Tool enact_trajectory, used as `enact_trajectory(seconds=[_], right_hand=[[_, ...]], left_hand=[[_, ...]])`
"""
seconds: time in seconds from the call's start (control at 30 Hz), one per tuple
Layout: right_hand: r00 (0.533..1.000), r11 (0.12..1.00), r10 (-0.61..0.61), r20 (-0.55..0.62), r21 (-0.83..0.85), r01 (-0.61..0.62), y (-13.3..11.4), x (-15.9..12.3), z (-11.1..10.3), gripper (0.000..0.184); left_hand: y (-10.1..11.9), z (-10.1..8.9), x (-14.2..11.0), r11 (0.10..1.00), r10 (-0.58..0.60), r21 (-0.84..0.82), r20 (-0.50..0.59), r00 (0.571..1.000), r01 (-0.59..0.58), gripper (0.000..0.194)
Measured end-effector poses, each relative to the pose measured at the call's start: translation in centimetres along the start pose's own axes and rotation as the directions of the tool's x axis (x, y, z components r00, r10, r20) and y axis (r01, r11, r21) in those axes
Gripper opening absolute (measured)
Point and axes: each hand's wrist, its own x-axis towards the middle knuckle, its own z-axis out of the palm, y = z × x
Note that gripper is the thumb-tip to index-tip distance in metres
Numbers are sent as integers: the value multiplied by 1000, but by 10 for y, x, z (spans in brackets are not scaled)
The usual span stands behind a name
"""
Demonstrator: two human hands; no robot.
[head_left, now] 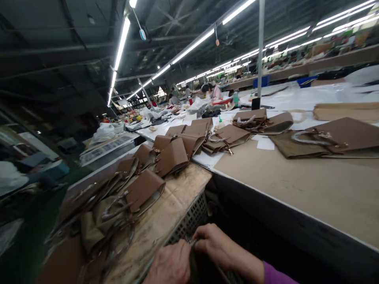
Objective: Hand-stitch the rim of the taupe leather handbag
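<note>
My left hand (pixel 170 263) and my right hand (pixel 219 246) are low at the bottom edge, close together, both closed around a dark item (pixel 204 270) held between them; I cannot make out what it is. They sit just in front of a perforated metal crate side (pixel 191 219). A purple sleeve (pixel 276 275) covers my right wrist. Left of the hands, several brown leather handbags (pixel 142 189) with metal handles lie in a tumbled row on a worn board (pixel 177 197).
More brown bags (pixel 334 138) and flat pieces lie on the long cardboard-covered table (pixel 310 185) to the right. A steel post (pixel 260 51) rises from it. Other people work far down the hall (pixel 211 90). Cluttered benches stand at left.
</note>
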Motion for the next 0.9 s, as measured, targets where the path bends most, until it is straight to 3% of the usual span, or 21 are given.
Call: enact_trajectory(seconds=[0.2,0.63,0.83,0.9], right_hand=[[998,998,-6,68,64,2,3,5,-3,27],[995,996,-11,101,91,2,3,14,2,23],[981,982,-18,191,187,-18,7,14,0,24],[975,971,-13,222,238,-41,11,14,-2,24]], left_hand=[[-2,-21,0,961,-164,-188,209,964,204,17],[-9,-20,2,773,-391,-368,363,845,516,18],[-13,-25,7,625,-415,-506,430,802,595,13],[-17,-25,8,523,-385,-604,462,799,602,6]])
